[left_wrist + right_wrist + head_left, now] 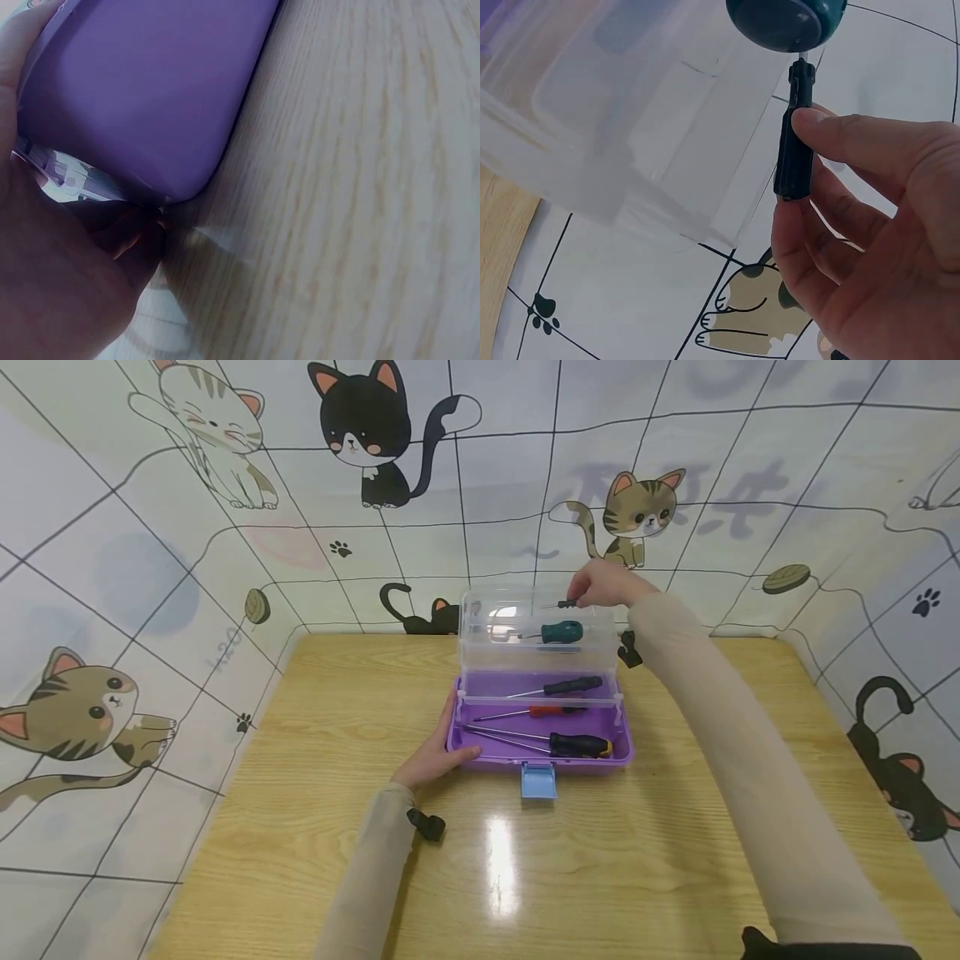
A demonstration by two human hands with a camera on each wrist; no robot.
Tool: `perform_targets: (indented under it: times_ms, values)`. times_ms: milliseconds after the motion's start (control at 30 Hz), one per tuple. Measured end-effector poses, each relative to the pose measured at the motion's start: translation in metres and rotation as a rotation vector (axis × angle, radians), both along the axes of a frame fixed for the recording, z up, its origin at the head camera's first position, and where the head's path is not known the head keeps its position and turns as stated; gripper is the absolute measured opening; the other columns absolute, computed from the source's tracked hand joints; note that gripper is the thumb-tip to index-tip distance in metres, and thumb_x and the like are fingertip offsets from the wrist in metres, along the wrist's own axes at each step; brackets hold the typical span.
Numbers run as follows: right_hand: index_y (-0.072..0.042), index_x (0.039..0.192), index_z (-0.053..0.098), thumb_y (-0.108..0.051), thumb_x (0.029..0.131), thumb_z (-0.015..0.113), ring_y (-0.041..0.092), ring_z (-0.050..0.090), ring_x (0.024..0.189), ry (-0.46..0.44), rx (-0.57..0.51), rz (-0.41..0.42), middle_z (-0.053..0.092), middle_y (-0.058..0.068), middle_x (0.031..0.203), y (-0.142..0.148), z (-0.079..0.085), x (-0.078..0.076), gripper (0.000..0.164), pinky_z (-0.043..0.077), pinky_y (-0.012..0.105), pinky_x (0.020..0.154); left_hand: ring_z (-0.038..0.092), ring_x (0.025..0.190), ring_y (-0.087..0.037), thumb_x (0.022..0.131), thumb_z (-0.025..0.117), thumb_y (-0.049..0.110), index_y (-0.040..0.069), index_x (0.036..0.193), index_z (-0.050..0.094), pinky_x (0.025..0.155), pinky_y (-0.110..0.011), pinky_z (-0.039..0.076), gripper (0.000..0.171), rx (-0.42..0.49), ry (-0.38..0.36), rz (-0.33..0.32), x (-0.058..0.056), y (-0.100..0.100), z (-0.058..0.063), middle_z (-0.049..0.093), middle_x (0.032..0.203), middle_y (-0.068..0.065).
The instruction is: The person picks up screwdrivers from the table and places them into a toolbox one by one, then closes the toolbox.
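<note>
A purple toolbox (628, 756) stands on the table with its clear plastic upper part (480, 656) raised toward the wall. My left hand (435, 756) grips the box's left side, thumb on the front rim; in the left wrist view its fingers bend round the end wall. Above the clear part, my right hand (606, 583) pinches a small screwdriver by its black handle (795, 154). Close to it is a stubby screwdriver with a teal handle (562, 632). Inside the purple base lie screwdrivers with a black handle (573, 685), a red handle (547, 711) and a black-yellow handle (581, 745).
A light blue latch (538, 781) hangs from the box's front. Behind the wooden table (360, 693), a wall covering (510, 477) printed with cats rises at the back and both sides.
</note>
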State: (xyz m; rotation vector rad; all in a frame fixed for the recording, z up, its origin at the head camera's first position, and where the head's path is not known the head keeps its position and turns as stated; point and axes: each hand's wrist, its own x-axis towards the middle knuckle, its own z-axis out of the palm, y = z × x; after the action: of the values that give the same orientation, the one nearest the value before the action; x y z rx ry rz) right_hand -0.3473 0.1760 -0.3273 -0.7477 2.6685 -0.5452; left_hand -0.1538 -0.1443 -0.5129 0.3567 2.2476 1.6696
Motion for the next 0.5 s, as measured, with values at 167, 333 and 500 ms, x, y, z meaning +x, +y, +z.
perform_targets:
  times_ms: [167,333,500]
  values:
    - [0.008,0.11,0.066,0.002,0.089,0.059,0.037,0.059,0.104,-0.022,0.018,0.001,0.065,0.024,0.109,-0.008,0.002,-0.001,0.022,0.046,0.05,0.091,-0.002,0.145,-0.025,0.087,0.071,0.026,0.034,0.152,-0.016,0.114,-0.049,0.008,0.108,0.009,-0.029,-0.025,0.0,0.0,0.008,-0.014,0.16,0.002]
    - [0.007,0.113,0.065,0.002,0.09,0.056,0.037,0.058,0.106,-0.035,0.015,0.001,0.064,0.024,0.113,-0.012,0.001,-0.003,0.025,0.046,0.05,0.092,-0.004,0.145,-0.025,0.088,0.07,0.026,0.032,0.152,-0.017,0.114,-0.051,0.008,0.108,-0.008,-0.027,-0.019,-0.002,0.0,0.002,-0.016,0.159,0.002]
    - [0.006,0.111,0.065,0.001,0.089,0.056,0.036,0.058,0.102,-0.003,-0.049,0.034,0.065,0.022,0.108,-0.009,0.0,-0.005,0.025,0.047,0.048,0.089,-0.002,0.145,-0.023,0.086,0.072,0.034,0.033,0.153,-0.015,0.114,-0.051,0.008,0.11,0.003,-0.003,-0.006,-0.001,-0.001,-0.001,-0.013,0.16,0.005]
